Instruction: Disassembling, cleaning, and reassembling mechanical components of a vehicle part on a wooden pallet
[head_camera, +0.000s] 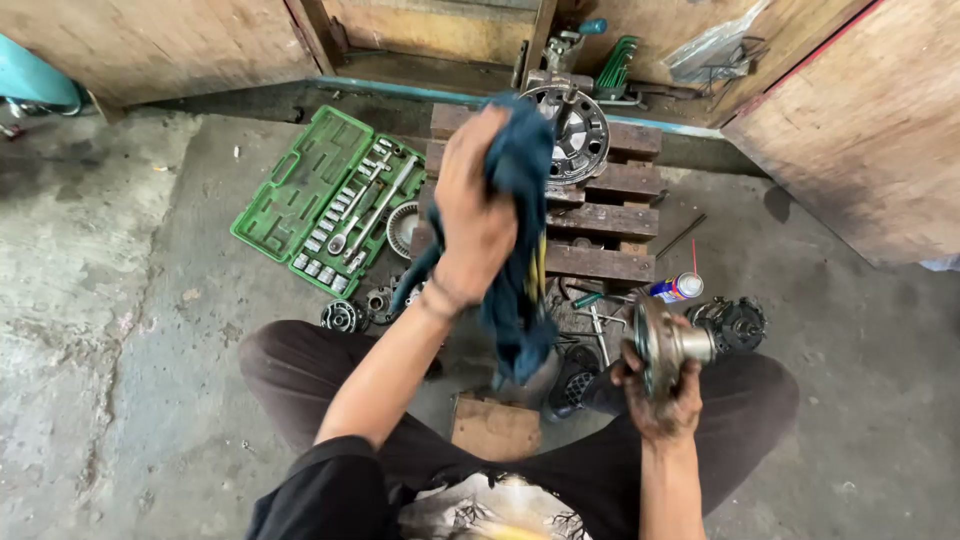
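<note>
Cleaning under way: left hand (475, 215) lifts a gripped blue rag (520, 230); greasy right hand (660, 395) clasps a metal hub part (668, 345), more parts unwiped on the floor (150, 300).

An open green plastic socket-set case (322, 198) is laid on the concrete floor (120, 300), left of a low pallet of wooden slats (600, 220). A round metal fan cover (572, 132) is set on the pallet's far end. A spray can (677, 288) is placed right of the pallet, before a black motor housing (735, 322).
</note>
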